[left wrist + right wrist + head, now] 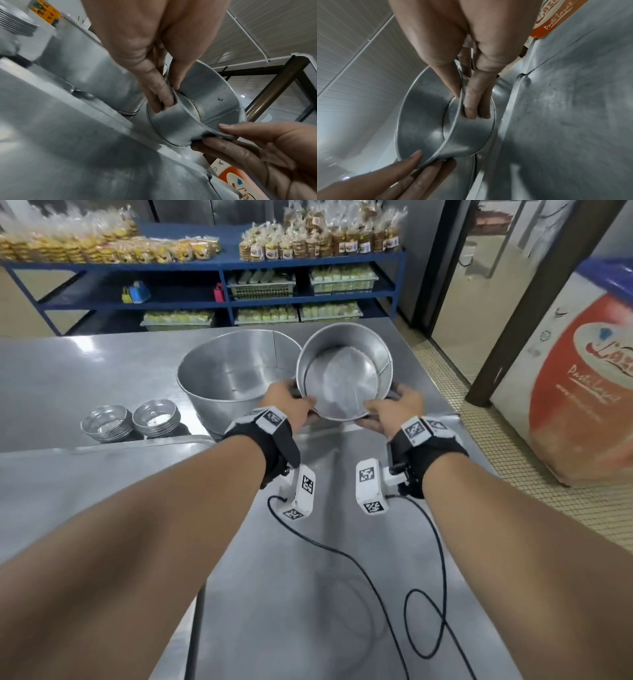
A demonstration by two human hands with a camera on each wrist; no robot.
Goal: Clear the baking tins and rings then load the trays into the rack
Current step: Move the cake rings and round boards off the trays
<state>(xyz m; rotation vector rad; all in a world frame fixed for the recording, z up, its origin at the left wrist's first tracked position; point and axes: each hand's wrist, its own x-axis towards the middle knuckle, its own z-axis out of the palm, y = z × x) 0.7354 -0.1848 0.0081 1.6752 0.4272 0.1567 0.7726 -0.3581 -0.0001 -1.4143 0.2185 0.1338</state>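
Observation:
I hold a round metal baking tin [346,371] just above the steel table [68,371], tilted so its open top faces me. My left hand [291,402] pinches its left rim, thumb inside and fingers on the outer wall. My right hand [390,405] pinches the right rim the same way. The left wrist view shows the left hand [169,94] on the tin [171,125], with the right hand [257,142] opposite. The right wrist view shows the right hand [465,104] on the tin [467,135]. A larger round tin [233,371] stands just to the left.
Two stacks of small fluted tins [106,422] [156,414] sit on the table's left. A flat steel tray [102,467] lies nearer me. Blue shelves [219,265] of bagged goods line the back. A printed orange and white cabinet [582,378] stands on the right, on tiled floor.

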